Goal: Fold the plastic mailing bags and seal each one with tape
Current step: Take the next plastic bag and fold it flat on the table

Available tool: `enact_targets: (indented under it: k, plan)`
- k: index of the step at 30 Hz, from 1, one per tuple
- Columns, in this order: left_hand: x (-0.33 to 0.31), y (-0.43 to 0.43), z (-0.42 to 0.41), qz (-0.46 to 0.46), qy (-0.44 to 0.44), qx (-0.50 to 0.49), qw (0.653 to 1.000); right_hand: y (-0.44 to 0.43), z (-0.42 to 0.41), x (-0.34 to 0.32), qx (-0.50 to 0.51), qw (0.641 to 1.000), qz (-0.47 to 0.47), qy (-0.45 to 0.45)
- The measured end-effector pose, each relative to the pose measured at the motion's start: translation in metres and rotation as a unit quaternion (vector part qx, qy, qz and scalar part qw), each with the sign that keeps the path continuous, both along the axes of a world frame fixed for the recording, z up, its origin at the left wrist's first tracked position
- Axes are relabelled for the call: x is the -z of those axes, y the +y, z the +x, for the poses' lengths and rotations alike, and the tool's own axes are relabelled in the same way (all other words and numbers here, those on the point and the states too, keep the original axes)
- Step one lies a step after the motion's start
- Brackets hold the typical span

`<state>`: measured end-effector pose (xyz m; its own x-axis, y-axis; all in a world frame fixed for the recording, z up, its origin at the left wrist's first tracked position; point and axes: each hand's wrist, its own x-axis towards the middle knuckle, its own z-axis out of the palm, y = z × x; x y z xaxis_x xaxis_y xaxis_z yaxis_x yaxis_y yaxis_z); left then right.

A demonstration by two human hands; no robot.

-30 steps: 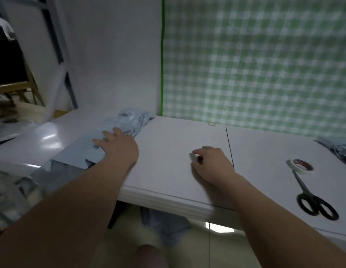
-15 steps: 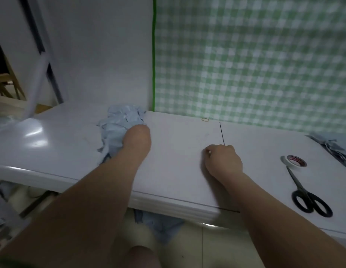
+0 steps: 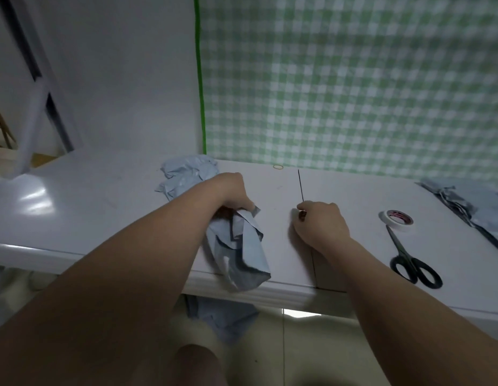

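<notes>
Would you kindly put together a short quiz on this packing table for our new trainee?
1. Fill the gap: the tape sits on the table to the ___ of the right hand.
2. True or false: the scissors lie beside the left hand.
3. The left hand grips: A the tape, B a bag, C the scissors.

Key: 1 right. 2 false, since the scissors lie by the tape. 3 B.
</notes>
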<state>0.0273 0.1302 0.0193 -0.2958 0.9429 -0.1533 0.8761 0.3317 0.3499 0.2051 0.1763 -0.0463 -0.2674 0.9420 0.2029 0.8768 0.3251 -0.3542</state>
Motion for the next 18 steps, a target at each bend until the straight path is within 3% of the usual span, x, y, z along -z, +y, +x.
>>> enact_targets:
  k: [3,9,11,14,18]
  plan:
    - [0.004,-0.005,0.001,-0.002,-0.166,-0.026,0.986,-0.001,0.006,-0.002,0.009,1.000,-0.007,0.002]
    - [-0.005,0.004,0.002,0.208,-0.245,-0.093,0.942,0.000,0.035,-0.007,0.073,0.996,-0.020,-0.041]
    - [-0.017,0.005,0.001,0.239,-0.288,-0.123,0.919,0.000,0.043,-0.011,0.097,0.992,-0.029,-0.076]
    - [-0.031,0.006,0.002,0.248,-0.294,-0.126,0.914,0.000,0.047,-0.015,0.109,0.988,-0.008,-0.107]
    - [-0.047,0.004,0.009,0.292,-0.320,-0.151,0.889,-0.001,0.038,-0.026,0.057,0.998,-0.007,-0.025]
